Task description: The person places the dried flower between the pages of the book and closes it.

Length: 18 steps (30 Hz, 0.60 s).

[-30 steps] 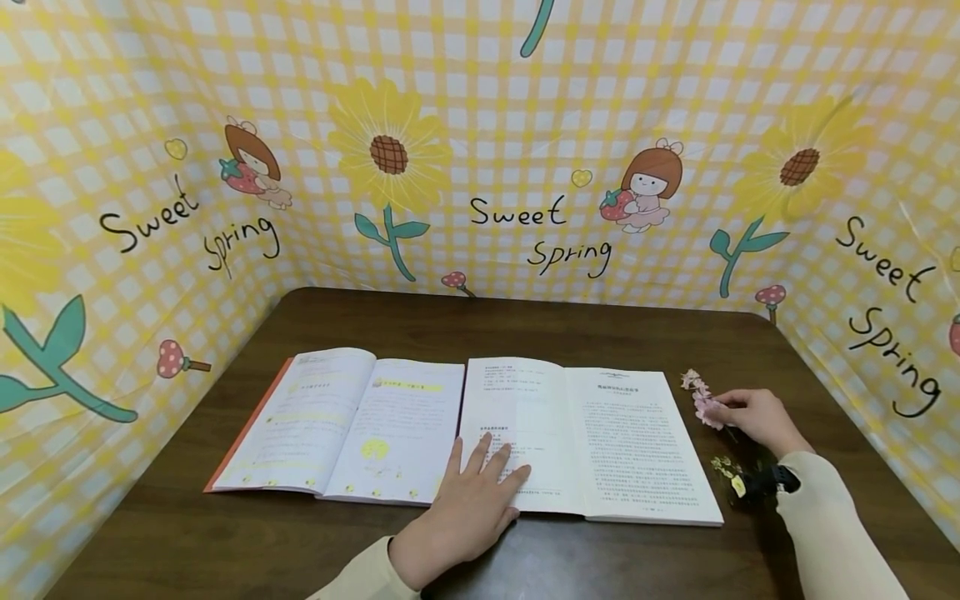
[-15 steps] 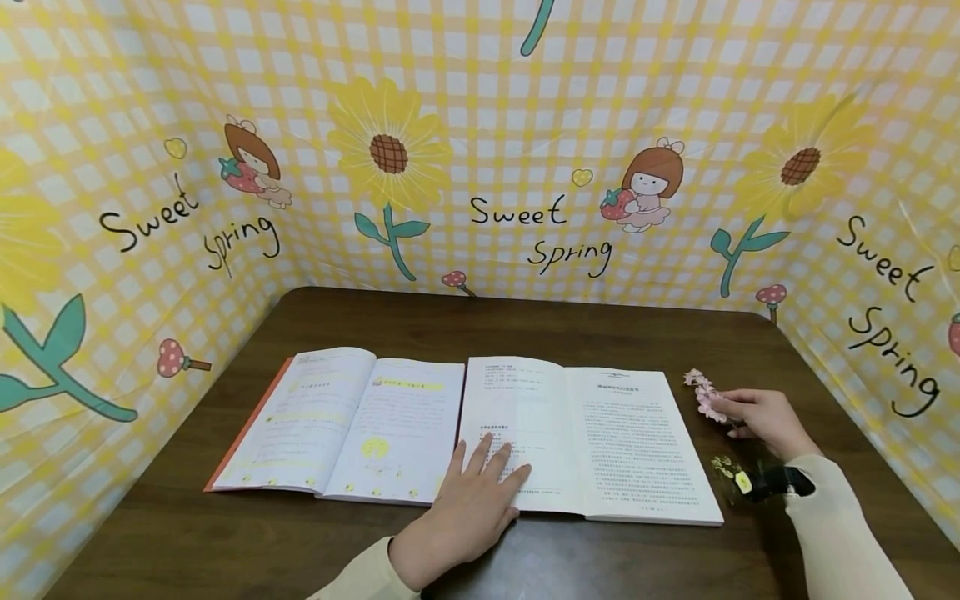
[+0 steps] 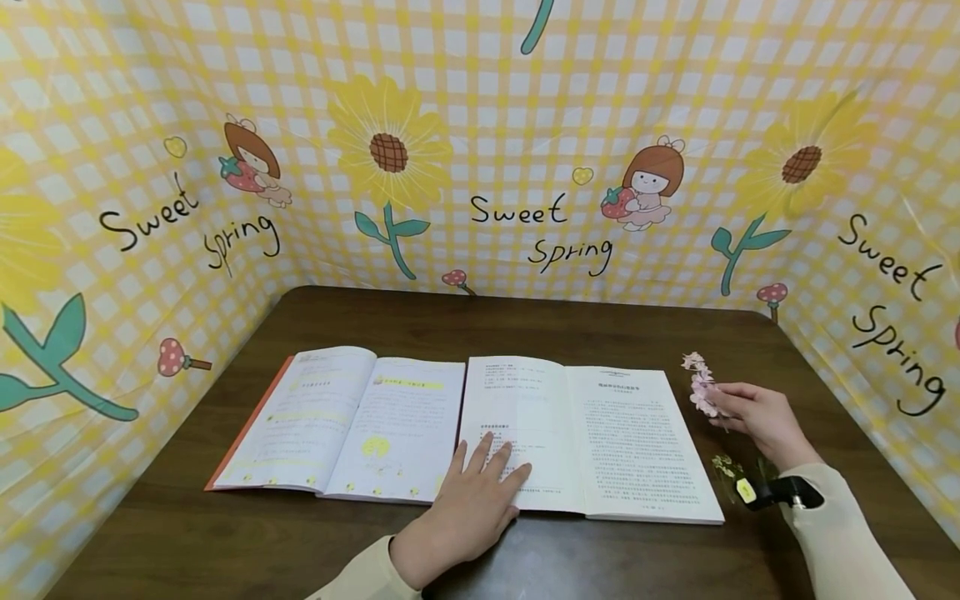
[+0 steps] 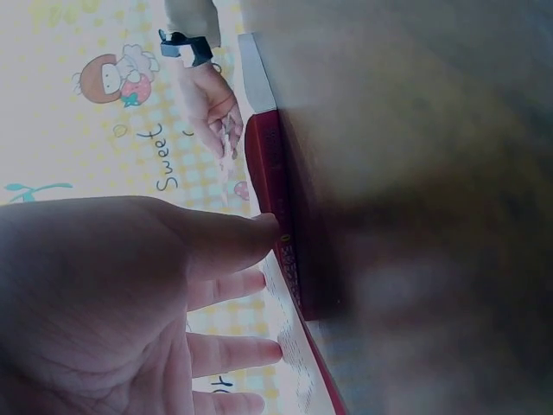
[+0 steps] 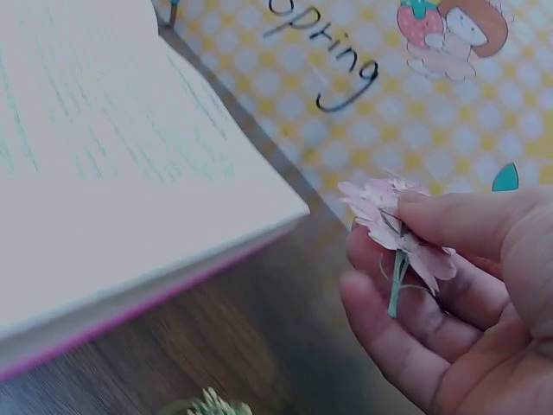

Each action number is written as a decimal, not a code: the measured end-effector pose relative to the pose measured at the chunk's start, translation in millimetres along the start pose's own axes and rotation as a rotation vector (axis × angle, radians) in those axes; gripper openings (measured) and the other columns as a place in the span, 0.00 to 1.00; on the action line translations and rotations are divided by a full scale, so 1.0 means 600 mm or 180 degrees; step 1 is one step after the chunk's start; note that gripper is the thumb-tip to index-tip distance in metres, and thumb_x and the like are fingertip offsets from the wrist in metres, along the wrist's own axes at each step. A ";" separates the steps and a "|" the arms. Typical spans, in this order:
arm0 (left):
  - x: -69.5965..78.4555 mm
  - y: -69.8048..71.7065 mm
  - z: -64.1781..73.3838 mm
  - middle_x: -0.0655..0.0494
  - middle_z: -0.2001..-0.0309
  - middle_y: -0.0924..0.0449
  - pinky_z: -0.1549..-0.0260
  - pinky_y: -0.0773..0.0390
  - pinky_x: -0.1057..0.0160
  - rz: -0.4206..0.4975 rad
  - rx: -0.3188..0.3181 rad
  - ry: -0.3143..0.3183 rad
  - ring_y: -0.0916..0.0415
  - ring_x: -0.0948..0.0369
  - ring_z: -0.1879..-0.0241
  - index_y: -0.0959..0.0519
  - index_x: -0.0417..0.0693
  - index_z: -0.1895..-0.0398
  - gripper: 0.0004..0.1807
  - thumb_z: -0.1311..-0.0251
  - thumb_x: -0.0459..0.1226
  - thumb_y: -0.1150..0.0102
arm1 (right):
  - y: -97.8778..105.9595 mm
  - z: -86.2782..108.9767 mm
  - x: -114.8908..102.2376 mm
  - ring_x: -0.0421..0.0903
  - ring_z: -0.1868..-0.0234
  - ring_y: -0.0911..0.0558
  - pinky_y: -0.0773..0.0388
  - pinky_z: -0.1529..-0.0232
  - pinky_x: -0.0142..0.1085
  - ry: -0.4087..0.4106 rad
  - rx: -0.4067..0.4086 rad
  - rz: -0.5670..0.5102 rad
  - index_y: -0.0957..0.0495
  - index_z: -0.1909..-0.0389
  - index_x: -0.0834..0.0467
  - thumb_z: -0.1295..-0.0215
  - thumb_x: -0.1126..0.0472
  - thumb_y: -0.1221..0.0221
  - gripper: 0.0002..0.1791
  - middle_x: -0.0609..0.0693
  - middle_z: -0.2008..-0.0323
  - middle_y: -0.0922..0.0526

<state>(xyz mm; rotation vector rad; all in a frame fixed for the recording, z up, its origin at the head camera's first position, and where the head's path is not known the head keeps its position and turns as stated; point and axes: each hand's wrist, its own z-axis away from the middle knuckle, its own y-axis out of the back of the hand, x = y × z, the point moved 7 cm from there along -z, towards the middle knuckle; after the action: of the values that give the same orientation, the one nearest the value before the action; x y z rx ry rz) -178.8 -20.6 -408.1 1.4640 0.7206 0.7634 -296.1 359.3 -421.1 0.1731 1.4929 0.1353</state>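
Note:
My left hand point(image 3: 472, 500) lies with spread, straight fingers on the left page of the right-hand open book point(image 3: 637, 442). In the left wrist view, its thumb point(image 4: 238, 242) is by the book's red spine point(image 4: 270, 164). Beyond the book's right edge, my right hand point(image 3: 761, 421) pinches a sprig of pink flowers point(image 3: 701, 387) between thumb and fingers. The right wrist view shows the blossoms point(image 5: 393, 207) under the thumb, a short green stem point(image 5: 397, 285) pointing down, and the other fingers loosely curled below.
Another open book point(image 3: 300, 425) with an orange cover edge lies to the left, against the first. A small yellow-green sprig point(image 3: 723, 468) lies near the right wrist's black camera point(image 3: 768, 492). Checked cloth walls point(image 3: 510, 150) border the brown table point(image 3: 240, 542).
My right hand first shifted a little right with the pink sprig, then turned so the blossoms tip up and away. The right wrist has rotated, and the left hand has stayed put.

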 end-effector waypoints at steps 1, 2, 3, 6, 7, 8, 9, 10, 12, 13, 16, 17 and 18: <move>0.000 0.000 0.000 0.45 0.31 0.33 0.37 0.41 0.36 0.0002 -0.0001 0.0001 0.44 0.42 0.28 0.26 0.58 0.32 0.25 0.32 0.47 0.40 | -0.003 0.001 -0.003 0.34 0.65 0.18 0.17 0.62 0.34 0.0013 0.0000 0.0047 0.18 0.55 0.62 0.30 0.62 0.39 0.08 0.36 0.66 0.18; 0.000 0.000 0.000 0.45 0.31 0.33 0.37 0.41 0.36 0.0005 -0.0003 0.0001 0.44 0.42 0.28 0.26 0.58 0.32 0.25 0.32 0.47 0.40 | -0.007 0.002 -0.006 0.34 0.65 0.18 0.17 0.62 0.33 0.0021 0.0006 0.0101 0.19 0.53 0.65 0.29 0.61 0.39 0.11 0.36 0.66 0.18; 0.000 0.000 0.000 0.45 0.31 0.33 0.37 0.41 0.36 0.0003 -0.0002 0.0002 0.44 0.42 0.28 0.27 0.58 0.32 0.25 0.32 0.47 0.40 | -0.010 0.003 -0.009 0.33 0.65 0.18 0.18 0.62 0.32 0.0033 0.0015 0.0163 0.20 0.52 0.66 0.29 0.61 0.39 0.13 0.35 0.66 0.18; 0.000 0.000 0.000 0.45 0.31 0.33 0.37 0.41 0.36 -0.0005 0.0009 -0.0001 0.44 0.42 0.28 0.26 0.58 0.32 0.25 0.32 0.47 0.40 | -0.023 0.004 -0.017 0.33 0.65 0.18 0.18 0.63 0.31 0.0033 0.0036 0.0200 0.20 0.54 0.65 0.29 0.60 0.39 0.11 0.35 0.67 0.18; -0.001 -0.001 0.000 0.45 0.31 0.33 0.37 0.41 0.36 -0.0009 0.0018 -0.0003 0.44 0.42 0.28 0.26 0.58 0.33 0.25 0.32 0.47 0.40 | -0.028 0.004 -0.019 0.33 0.66 0.19 0.19 0.63 0.30 0.0033 0.0028 0.0199 0.19 0.55 0.63 0.29 0.61 0.39 0.10 0.35 0.67 0.18; -0.001 -0.001 0.000 0.45 0.31 0.33 0.37 0.40 0.36 -0.0012 0.0027 -0.0006 0.44 0.42 0.29 0.26 0.58 0.33 0.25 0.33 0.47 0.40 | -0.034 0.005 -0.021 0.33 0.66 0.19 0.19 0.63 0.30 0.0038 0.0012 0.0171 0.19 0.56 0.62 0.29 0.61 0.39 0.08 0.35 0.68 0.18; -0.001 -0.001 0.001 0.45 0.31 0.33 0.37 0.40 0.36 -0.0016 0.0035 -0.0007 0.43 0.42 0.29 0.26 0.58 0.33 0.25 0.33 0.47 0.40 | -0.040 0.005 -0.023 0.33 0.66 0.19 0.19 0.63 0.31 0.0036 -0.0009 0.0147 0.19 0.57 0.61 0.29 0.61 0.40 0.07 0.36 0.68 0.17; -0.001 -0.001 0.001 0.45 0.31 0.33 0.37 0.40 0.36 -0.0015 0.0041 -0.0012 0.43 0.42 0.29 0.26 0.58 0.33 0.25 0.33 0.47 0.40 | -0.046 0.006 -0.024 0.34 0.66 0.19 0.19 0.64 0.31 0.0033 -0.0034 0.0134 0.19 0.58 0.60 0.29 0.61 0.40 0.06 0.36 0.68 0.17; -0.002 -0.001 0.001 0.45 0.31 0.32 0.37 0.40 0.36 -0.0015 0.0048 -0.0016 0.43 0.42 0.29 0.26 0.58 0.33 0.25 0.33 0.47 0.40 | -0.059 0.008 -0.027 0.35 0.65 0.19 0.19 0.63 0.32 0.0033 -0.0096 0.0108 0.19 0.58 0.61 0.29 0.61 0.40 0.06 0.37 0.67 0.17; -0.002 -0.002 0.001 0.45 0.31 0.32 0.37 0.40 0.36 -0.0013 0.0050 -0.0016 0.43 0.42 0.29 0.26 0.58 0.33 0.25 0.32 0.47 0.40 | -0.066 0.009 -0.027 0.35 0.65 0.19 0.19 0.63 0.32 0.0026 -0.0121 0.0092 0.19 0.57 0.61 0.29 0.61 0.40 0.07 0.38 0.67 0.17; -0.002 -0.003 0.001 0.45 0.31 0.32 0.37 0.40 0.36 0.0011 0.0053 -0.0019 0.43 0.42 0.29 0.26 0.58 0.33 0.25 0.32 0.46 0.40 | -0.085 0.013 -0.029 0.37 0.64 0.18 0.18 0.62 0.34 0.0002 -0.0212 0.0040 0.20 0.57 0.63 0.28 0.61 0.40 0.08 0.40 0.65 0.17; -0.002 -0.003 0.002 0.45 0.31 0.32 0.37 0.40 0.36 0.0020 0.0047 -0.0014 0.43 0.42 0.29 0.26 0.58 0.33 0.25 0.32 0.46 0.40 | -0.091 0.014 -0.029 0.37 0.64 0.18 0.18 0.62 0.34 -0.0008 -0.0243 0.0021 0.21 0.57 0.64 0.28 0.61 0.41 0.08 0.41 0.64 0.17; -0.002 -0.003 0.002 0.45 0.31 0.32 0.37 0.40 0.36 0.0026 0.0046 -0.0013 0.43 0.42 0.29 0.26 0.58 0.33 0.25 0.32 0.46 0.40 | -0.097 0.015 -0.029 0.37 0.64 0.18 0.18 0.62 0.34 -0.0024 -0.0269 0.0016 0.21 0.57 0.64 0.28 0.61 0.40 0.08 0.42 0.64 0.17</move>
<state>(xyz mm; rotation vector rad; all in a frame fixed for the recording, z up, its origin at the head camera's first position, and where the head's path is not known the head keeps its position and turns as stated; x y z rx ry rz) -178.7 -22.1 -410.2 1.4820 0.7188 0.7626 -289.4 298.5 -414.8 0.1092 1.4767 0.2012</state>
